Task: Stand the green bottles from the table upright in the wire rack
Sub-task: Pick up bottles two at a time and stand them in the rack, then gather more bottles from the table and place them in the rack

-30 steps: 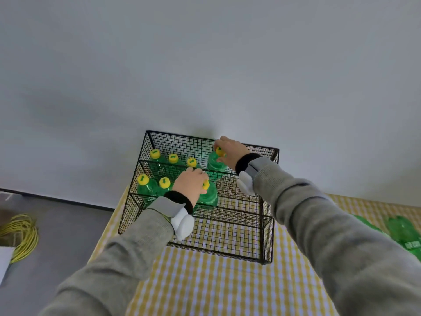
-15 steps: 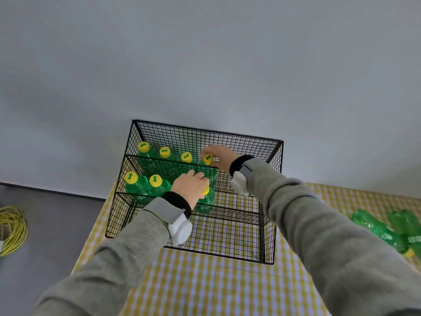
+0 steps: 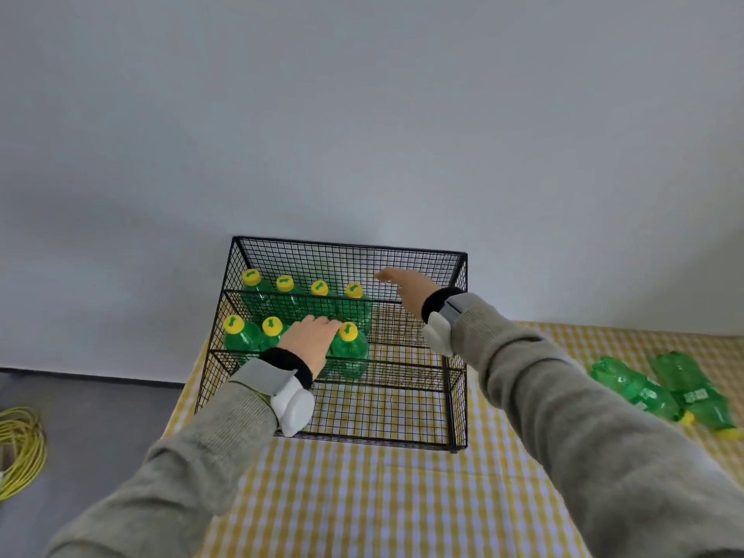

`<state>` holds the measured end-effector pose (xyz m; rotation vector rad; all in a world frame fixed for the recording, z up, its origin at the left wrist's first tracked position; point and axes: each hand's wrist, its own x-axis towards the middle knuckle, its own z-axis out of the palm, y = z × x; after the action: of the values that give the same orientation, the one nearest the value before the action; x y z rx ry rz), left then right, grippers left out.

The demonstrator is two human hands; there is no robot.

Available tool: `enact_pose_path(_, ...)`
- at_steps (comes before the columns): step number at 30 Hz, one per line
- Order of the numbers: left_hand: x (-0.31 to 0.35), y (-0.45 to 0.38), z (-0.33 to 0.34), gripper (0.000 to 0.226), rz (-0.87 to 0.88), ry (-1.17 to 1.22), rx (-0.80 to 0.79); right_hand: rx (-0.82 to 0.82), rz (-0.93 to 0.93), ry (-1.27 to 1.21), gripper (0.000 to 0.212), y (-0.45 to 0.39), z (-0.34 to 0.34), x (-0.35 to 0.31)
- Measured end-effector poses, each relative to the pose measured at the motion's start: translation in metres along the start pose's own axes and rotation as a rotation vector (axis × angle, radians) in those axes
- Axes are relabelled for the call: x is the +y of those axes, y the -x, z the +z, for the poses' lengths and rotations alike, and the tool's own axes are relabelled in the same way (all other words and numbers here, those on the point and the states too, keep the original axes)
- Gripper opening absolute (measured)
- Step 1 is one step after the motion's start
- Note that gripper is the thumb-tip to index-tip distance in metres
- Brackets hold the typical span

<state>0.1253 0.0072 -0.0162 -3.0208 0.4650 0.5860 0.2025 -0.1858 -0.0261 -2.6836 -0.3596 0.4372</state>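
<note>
A black wire rack (image 3: pixel 457 396) stands on the table against the wall. Several green bottles with yellow caps stand upright in it: a back row (image 3: pixel 286 294) and a front row (image 3: pixel 237 336). The rightmost front bottle (image 3: pixel 349 348) stands just right of my left hand (image 3: pixel 310 340), whose fingers lie flat beside its cap, holding nothing. My right hand (image 3: pixel 406 287) hovers open above the rack's right side, clear of the back row's last bottle (image 3: pixel 356 302). Two green bottles (image 3: pixel 636 390) lie on their sides at the right of the table.
The table carries a yellow and white checked cloth (image 3: pixel 382 497). A plain grey wall rises right behind the rack. A coil of yellow cable (image 3: pixel 20 445) lies on the grey floor at the left. The rack's right half holds no bottles.
My right hand let go of the back row's last bottle and lifted away to the right, fingers spread. My left hand released the front bottle's cap and flattened beside it.
</note>
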Motion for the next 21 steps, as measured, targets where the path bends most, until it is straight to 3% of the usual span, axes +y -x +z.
enact_pose_path(7,0.042,0.015,-0.009,0.039,0.068,0.099,0.038,0.224,0.158,-0.008,0.057,0.089,-0.021,0.05)
enact_pose_path(16,0.179,0.015,0.006,0.031,0.309,0.05,-0.059,0.073,0.613,-0.11,0.05,0.228,0.019,0.199)
enact_pose_path(21,0.258,0.005,0.028,0.031,0.317,0.048,-0.193,0.062,0.778,-0.196,0.044,0.301,0.036,0.291)
